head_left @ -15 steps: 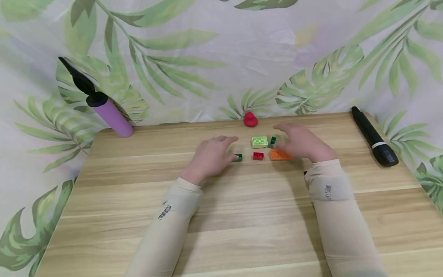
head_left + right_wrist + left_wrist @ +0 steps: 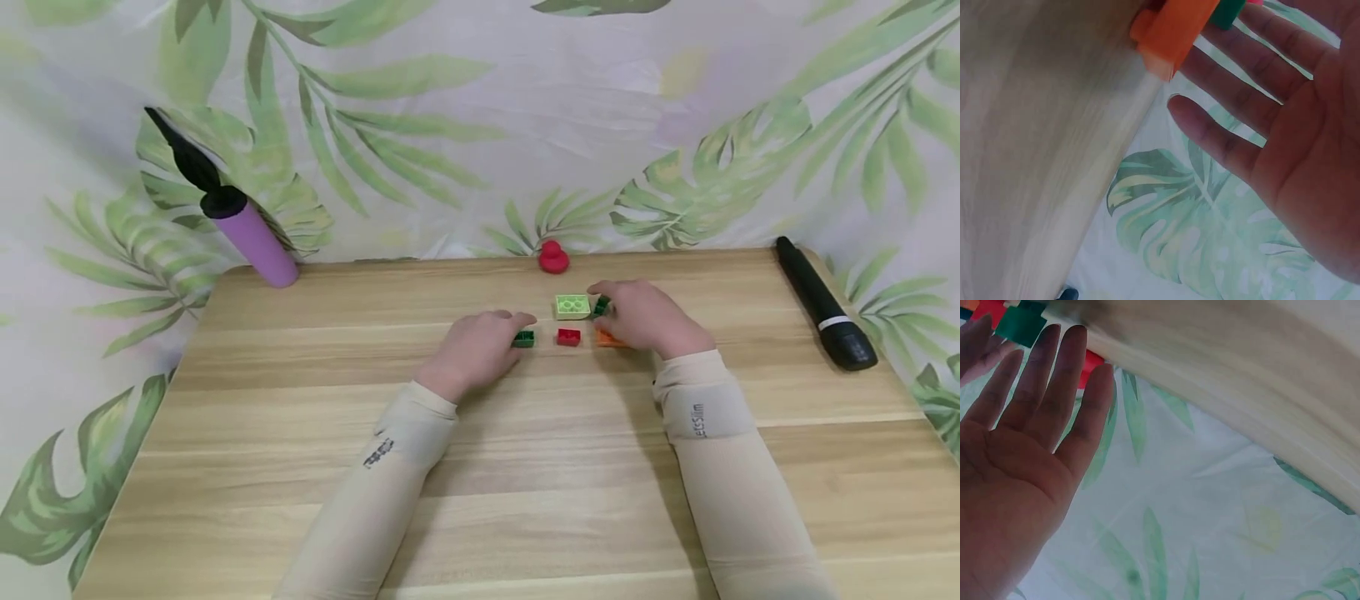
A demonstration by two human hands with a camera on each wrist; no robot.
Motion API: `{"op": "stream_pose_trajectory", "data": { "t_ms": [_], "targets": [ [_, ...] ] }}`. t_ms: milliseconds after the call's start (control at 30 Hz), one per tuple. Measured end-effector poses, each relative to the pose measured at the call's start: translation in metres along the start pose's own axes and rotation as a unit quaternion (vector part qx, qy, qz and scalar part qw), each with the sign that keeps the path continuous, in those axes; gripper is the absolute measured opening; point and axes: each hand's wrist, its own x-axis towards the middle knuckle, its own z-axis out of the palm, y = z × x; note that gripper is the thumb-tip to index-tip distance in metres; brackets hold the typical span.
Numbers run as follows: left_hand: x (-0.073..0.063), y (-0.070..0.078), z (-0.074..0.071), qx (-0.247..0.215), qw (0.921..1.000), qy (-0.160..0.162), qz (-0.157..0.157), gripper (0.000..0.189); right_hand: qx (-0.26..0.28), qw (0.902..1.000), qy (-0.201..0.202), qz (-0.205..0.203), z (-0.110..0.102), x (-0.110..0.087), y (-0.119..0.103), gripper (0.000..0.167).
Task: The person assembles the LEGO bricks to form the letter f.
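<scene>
My left hand (image 2: 476, 350) reaches to a small green toy brick (image 2: 523, 339); its index finger and thumb stand around the brick's left side. In the left wrist view the fingers (image 2: 1063, 387) look fairly straight, with the green brick past their tips. My right hand (image 2: 645, 317) is at a second, dark green brick (image 2: 602, 306), fingers extended in the right wrist view. Contact with either brick cannot be made out. Beneath the right hand an orange brick (image 2: 609, 339) is partly hidden. A red brick (image 2: 568, 337) and a light green brick (image 2: 572, 307) lie between the hands.
A red rubber duck (image 2: 553, 257) sits at the table's back edge, behind the bricks. A purple hand pump (image 2: 258, 246) with a black top stands at the back left. On the right lies a black microphone (image 2: 825, 304). Leaf-patterned cloth (image 2: 420, 167) hangs behind the wooden table (image 2: 510, 483).
My right hand has moved left and closer to the dark green brick, covering more of the orange one. My left hand has shifted slightly right around its green brick. The head view has tilted slightly.
</scene>
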Motion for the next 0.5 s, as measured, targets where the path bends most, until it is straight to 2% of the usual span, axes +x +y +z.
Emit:
{"op": "stream_pose_trajectory", "data": {
  "t_ms": [167, 267, 367, 500],
  "targets": [
    [0.003, 0.004, 0.006, 0.022, 0.9996, 0.019, 0.001, 0.048, -0.008, 0.9999, 0.004, 0.004, 0.001, -0.001, 0.001, 0.053],
    [0.003, 0.005, 0.007, 0.017, 0.9995, 0.027, 0.007, 0.045, -0.003, 1.0000, 0.007, 0.004, -0.003, -0.002, 0.001, 0.051],
    [0.001, 0.003, 0.006, -0.012, 0.9996, 0.019, 0.014, 0.040, 0.013, 0.9997, 0.018, -0.007, -0.009, -0.005, 0.001, 0.043],
    [-0.001, 0.002, 0.003, -0.073, 0.9971, -0.002, 0.020, 0.033, 0.042, 0.9979, 0.044, -0.022, -0.014, -0.009, 0.003, 0.035]
  ]
}}
